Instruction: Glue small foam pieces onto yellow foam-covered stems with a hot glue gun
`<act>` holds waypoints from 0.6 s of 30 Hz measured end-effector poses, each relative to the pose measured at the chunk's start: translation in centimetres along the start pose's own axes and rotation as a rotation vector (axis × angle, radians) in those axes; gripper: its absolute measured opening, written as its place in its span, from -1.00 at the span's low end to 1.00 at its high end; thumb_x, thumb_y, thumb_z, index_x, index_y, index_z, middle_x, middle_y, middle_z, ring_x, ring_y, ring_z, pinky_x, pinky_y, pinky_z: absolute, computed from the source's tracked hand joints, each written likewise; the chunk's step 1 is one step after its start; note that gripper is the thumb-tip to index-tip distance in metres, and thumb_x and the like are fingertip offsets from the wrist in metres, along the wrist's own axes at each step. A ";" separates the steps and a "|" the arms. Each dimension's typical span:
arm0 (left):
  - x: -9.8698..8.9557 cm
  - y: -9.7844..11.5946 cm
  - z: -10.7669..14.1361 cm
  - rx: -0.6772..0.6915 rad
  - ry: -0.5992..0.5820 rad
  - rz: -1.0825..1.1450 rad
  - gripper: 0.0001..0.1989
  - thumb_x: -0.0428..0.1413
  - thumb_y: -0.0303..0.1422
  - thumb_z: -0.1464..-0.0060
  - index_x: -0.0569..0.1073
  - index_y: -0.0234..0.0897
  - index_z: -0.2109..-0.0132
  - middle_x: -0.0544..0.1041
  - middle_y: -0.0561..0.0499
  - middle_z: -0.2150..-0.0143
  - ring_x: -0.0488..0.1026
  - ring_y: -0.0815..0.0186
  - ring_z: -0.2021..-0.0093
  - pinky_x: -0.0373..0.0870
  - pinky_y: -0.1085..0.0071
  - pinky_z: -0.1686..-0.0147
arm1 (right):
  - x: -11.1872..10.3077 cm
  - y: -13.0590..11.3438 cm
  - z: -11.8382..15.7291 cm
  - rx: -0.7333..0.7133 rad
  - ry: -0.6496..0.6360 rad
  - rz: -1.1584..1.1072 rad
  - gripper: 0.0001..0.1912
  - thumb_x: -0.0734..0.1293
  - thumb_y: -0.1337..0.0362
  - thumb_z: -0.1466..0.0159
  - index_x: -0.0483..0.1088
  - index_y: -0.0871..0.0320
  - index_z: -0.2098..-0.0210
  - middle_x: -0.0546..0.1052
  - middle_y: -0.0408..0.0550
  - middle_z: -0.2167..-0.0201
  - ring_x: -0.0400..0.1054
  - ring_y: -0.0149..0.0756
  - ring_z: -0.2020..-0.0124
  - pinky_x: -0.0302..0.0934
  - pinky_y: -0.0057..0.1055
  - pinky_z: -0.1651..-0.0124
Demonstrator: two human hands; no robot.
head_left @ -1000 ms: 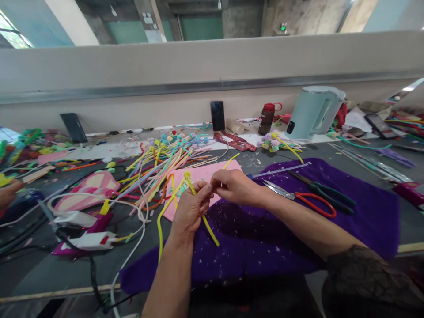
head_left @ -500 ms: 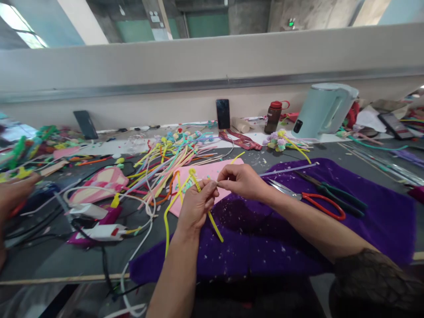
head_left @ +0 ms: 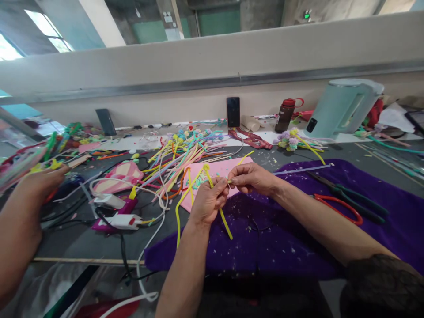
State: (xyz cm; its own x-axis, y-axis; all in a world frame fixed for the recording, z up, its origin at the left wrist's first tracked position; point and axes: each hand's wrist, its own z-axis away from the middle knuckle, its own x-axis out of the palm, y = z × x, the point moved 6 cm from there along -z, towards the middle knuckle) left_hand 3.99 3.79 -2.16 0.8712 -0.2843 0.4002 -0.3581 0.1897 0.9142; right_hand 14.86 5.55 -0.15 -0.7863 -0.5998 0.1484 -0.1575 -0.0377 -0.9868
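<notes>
Fuzzy yellow stem (head_left: 225, 224) is clamped in your left hand (head_left: 209, 202); your right hand (head_left: 250, 177) pinches a small yellowish tip (head_left: 229, 181). Plush purple cloth (head_left: 285, 247) lies beneath.

And ahead of me a pale partition (head_left: 198, 62) runs right across, daylight blazing through windows (head_left: 40, 23) upper left, green sign (head_left: 307, 14) glowing right!
</notes>
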 end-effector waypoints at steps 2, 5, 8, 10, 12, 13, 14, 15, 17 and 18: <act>0.1 -0.1 0.0 -0.008 -0.004 0.000 -0.76 0.16 -0.27 0.06 0.35 -0.38 0.46 0.28 0.17 0.63 -0.05 0.70 0.79 -0.18 0.66 0.78 | -0.1 -0.1 -0.1 -0.006 0.030 0.011 -0.87 0.35 0.30 -0.09 0.38 0.27 0.41 0.37 -0.24 0.66 0.17 -0.61 0.72 -0.07 -0.66 0.69; 0.2 -0.1 -0.1 -0.016 -0.014 0.010 -0.75 0.16 -0.27 0.06 0.32 -0.37 0.47 0.27 0.18 0.63 -0.06 0.70 0.79 -0.17 0.66 0.78 | -0.2 -0.2 -0.1 -0.004 0.045 0.010 -0.87 0.35 0.29 -0.09 0.37 0.26 0.43 0.34 -0.26 0.69 0.15 -0.61 0.73 -0.09 -0.66 0.69; 0.2 -0.2 -0.1 -0.015 -0.012 0.011 -0.75 0.16 -0.27 0.06 0.31 -0.37 0.48 0.27 0.18 0.64 -0.06 0.69 0.79 -0.15 0.66 0.78 | -0.1 0.1 -0.1 -0.003 0.005 -0.006 -0.87 0.34 0.29 -0.09 0.37 0.26 0.44 0.34 -0.26 0.68 0.14 -0.62 0.73 -0.08 -0.65 0.68; 0.1 -0.3 -0.2 -0.004 -0.015 -0.008 -0.74 0.16 -0.27 0.06 0.30 -0.37 0.49 0.25 0.18 0.64 -0.04 0.69 0.79 -0.15 0.66 0.78 | -0.2 0.4 -0.1 -0.005 -0.016 -0.030 -0.88 0.35 0.30 -0.08 0.37 0.26 0.43 0.35 -0.25 0.66 0.14 -0.63 0.72 -0.06 -0.64 0.66; 0.1 -0.3 -0.2 0.006 -0.019 -0.024 -0.73 0.16 -0.27 0.06 0.30 -0.37 0.51 0.25 0.17 0.64 -0.02 0.68 0.79 -0.15 0.66 0.78 | -0.3 0.7 -0.2 0.001 -0.023 -0.049 -0.87 0.35 0.30 -0.07 0.38 0.26 0.43 0.36 -0.25 0.65 0.14 -0.63 0.72 -0.05 -0.64 0.66; 0.1 -0.3 -0.2 0.004 -0.017 -0.023 -0.73 0.16 -0.27 0.06 0.30 -0.38 0.50 0.25 0.17 0.64 -0.02 0.68 0.79 -0.15 0.66 0.78 | -0.4 0.8 -0.2 0.003 -0.022 -0.050 -0.87 0.36 0.30 -0.07 0.38 0.26 0.42 0.37 -0.25 0.64 0.15 -0.63 0.72 -0.05 -0.63 0.66; 0.0 -0.4 -0.2 -0.004 -0.014 -0.012 -0.74 0.16 -0.27 0.06 0.31 -0.38 0.49 0.25 0.17 0.63 -0.03 0.69 0.78 -0.15 0.67 0.78 | -0.4 0.8 -0.3 0.002 -0.015 -0.042 -0.86 0.36 0.29 -0.07 0.39 0.26 0.42 0.38 -0.24 0.62 0.16 -0.62 0.72 -0.05 -0.63 0.66; 0.0 -0.4 -0.2 -0.019 -0.010 0.009 -0.75 0.16 -0.27 0.06 0.33 -0.38 0.46 0.26 0.17 0.63 -0.03 0.69 0.78 -0.15 0.67 0.78 | -0.5 0.6 -0.3 -0.007 0.002 -0.025 -0.85 0.36 0.27 -0.08 0.39 0.25 0.41 0.40 -0.22 0.60 0.18 -0.62 0.72 -0.05 -0.63 0.67; 0.0 -0.5 -0.3 -0.058 -0.012 0.072 -0.78 0.16 -0.28 0.05 0.35 -0.37 0.40 0.25 0.19 0.62 -0.05 0.69 0.77 -0.15 0.69 0.78 | -0.8 0.2 -0.4 -0.056 0.070 0.036 -0.82 0.33 0.22 -0.11 0.42 0.24 0.38 0.45 -0.17 0.54 0.22 -0.60 0.70 -0.03 -0.61 0.68; 0.0 -0.6 -0.3 -0.077 -0.016 0.106 -0.79 0.16 -0.29 0.06 0.35 -0.37 0.40 0.25 0.19 0.62 -0.06 0.69 0.77 -0.16 0.70 0.78 | -1.0 -0.2 -0.4 -0.093 0.114 0.076 -0.80 0.32 0.20 -0.12 0.43 0.23 0.35 0.46 -0.16 0.52 0.24 -0.59 0.69 -0.01 -0.61 0.68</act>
State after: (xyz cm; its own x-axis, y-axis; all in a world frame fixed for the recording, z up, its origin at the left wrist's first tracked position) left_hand 4.32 3.90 -2.66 0.8240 -0.2736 0.4961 -0.4207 0.2909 0.8593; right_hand 15.44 6.46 -0.11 -0.8599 -0.5033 0.0852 -0.1453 0.0813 -0.9860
